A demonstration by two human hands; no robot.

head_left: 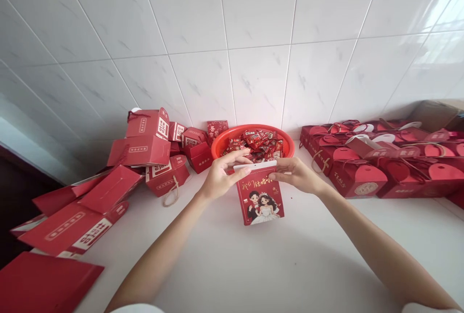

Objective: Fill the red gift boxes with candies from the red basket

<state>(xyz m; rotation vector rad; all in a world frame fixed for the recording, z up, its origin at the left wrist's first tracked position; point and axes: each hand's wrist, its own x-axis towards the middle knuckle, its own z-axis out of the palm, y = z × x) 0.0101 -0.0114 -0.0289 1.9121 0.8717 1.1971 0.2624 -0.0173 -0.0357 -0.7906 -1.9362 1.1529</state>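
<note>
The fingers (239, 174) of my left hand (218, 176) close on the upper left corner of a red packet (263, 209), thumb across the front of its white top strip (263, 164), the other fingers reaching behind and above it. My right hand (299, 176) pinches the upper right corner, thumb on the printed face and the rest of its fingers at the far side. The packet thus hangs between my two hands, its body below the fingers and its face, with gold characters over a cartoon bride and groom, turned towards me and slightly tilted. I cannot tell whether its lower edge touches the white bench (232, 269).

Just beyond my fingers stands a red plastic basket (291, 149), heaped with small wrapped pieces (255, 139) in red; its near rim is partly hidden behind my left hand. Far left of it, a patterned red box (217, 128) leans near the tiled wall (259, 76). To the left, red gift boxes (148, 132) are piled up, one with a twine loop (176, 190) lying on the bench. Nearer on that side lie folded red cartons (65, 226), overlapping one another. On the right, rows of red boxes with rounded flaps (357, 177) stand close together, and a brown carton (438, 112) sits at the far right.
</note>
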